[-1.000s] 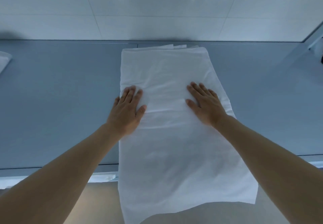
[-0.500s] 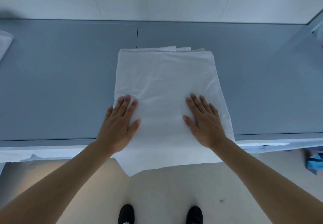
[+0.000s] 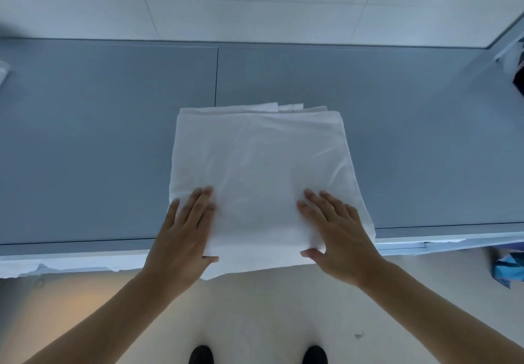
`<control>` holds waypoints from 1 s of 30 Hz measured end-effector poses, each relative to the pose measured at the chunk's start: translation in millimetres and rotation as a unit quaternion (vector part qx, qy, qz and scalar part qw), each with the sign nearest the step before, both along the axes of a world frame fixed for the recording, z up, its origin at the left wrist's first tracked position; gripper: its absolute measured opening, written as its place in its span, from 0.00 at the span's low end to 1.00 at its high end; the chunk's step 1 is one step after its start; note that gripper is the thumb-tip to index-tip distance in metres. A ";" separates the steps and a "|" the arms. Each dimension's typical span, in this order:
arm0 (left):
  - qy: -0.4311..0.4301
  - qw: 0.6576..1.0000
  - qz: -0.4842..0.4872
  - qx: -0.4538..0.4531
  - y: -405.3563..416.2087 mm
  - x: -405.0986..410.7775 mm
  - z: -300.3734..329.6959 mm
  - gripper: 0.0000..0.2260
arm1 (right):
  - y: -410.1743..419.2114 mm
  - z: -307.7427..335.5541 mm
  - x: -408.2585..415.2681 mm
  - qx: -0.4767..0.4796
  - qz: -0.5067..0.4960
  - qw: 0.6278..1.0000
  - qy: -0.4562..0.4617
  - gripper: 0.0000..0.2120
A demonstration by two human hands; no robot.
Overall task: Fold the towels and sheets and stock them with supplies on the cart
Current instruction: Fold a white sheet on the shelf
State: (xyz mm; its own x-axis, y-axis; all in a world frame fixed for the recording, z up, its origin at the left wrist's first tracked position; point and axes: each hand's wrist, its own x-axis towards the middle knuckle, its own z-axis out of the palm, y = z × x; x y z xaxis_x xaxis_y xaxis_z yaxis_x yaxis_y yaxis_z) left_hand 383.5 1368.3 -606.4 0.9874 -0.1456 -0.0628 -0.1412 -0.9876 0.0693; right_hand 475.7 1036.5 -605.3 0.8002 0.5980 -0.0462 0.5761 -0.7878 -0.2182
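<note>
Grey table (image 3: 113,151): sheet (image 3: 261,165) under fingers (image 3: 202,202).

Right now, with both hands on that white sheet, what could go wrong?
The folded sheet overhangs the near edge of the grey table, so it might slide off once the left hand and right hand lift. Its far layers look uneven, so the next fold may come out crooked.

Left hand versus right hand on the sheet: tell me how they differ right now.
The left hand overlaps the sheet's left edge, its outer side over the grey table; the right hand lies inside the right edge. The left hand's fingers point up and right; the right hand's point up and left. Both lie flat with straight fingers near the sheet's near edge, thumbs inward.
</note>
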 end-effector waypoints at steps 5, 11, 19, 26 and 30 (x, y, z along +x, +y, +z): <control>0.009 1.000 -0.024 -0.002 -7.7 9.1 -6.9 0.61 | 9.0 -0.5 29.9 -0.035 0.075 0.996 0.019 0.67; -0.056 0.998 -0.016 -0.029 -18.1 -14.6 -7.9 0.52 | 5.5 -5.7 5.2 -0.035 0.089 0.994 -0.042 0.63; -0.089 0.994 -0.013 -0.065 -15.9 -25.2 31.5 0.38 | 4.6 14.7 -28.9 0.032 0.040 0.995 -0.087 0.41; -0.201 0.977 0.041 -0.053 -0.7 65.1 172.2 0.26 | 38.7 156.0 56.1 0.007 -0.043 0.980 -0.192 0.26; -0.363 0.930 0.043 -0.039 6.5 117.3 249.0 0.25 | 55.5 239.6 107.9 0.078 -0.055 0.936 -0.340 0.23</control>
State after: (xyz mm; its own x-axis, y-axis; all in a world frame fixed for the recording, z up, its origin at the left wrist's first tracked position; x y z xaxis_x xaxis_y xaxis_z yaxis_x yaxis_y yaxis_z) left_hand 500.8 1374.8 -357.5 0.7731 -0.0408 0.6329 -0.1001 -0.9933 0.0583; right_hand 583.5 1092.0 -365.6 0.6701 0.4675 0.5765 0.5414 -0.8392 0.0513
